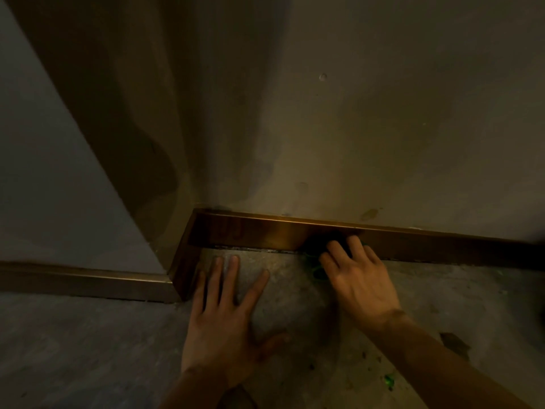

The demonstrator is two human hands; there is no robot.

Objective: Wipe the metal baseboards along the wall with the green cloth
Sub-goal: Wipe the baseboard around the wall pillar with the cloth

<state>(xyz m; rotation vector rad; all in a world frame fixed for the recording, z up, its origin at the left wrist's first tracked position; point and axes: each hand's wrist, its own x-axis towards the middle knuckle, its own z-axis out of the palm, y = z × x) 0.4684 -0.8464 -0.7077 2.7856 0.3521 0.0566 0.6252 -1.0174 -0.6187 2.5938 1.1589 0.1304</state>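
A dim corner of a room is shown, where a stained plaster wall (pixel 368 128) meets a rough concrete floor (pixel 88 349). A brass-coloured metal baseboard (pixel 250 231) is run along the foot of the wall and is turned round the projecting corner, past which a second length (pixel 88 280) is seen to the left. The left hand (pixel 224 317) is laid flat on the floor just in front of the baseboard corner, fingers spread wide and nothing held. The right hand (pixel 358 276) is pressed against the baseboard face, its fingers closed over the green cloth (pixel 320 271), which is largely hidden beneath the hand. Bare floor lies along the baseboard to the right. No writing can be read.
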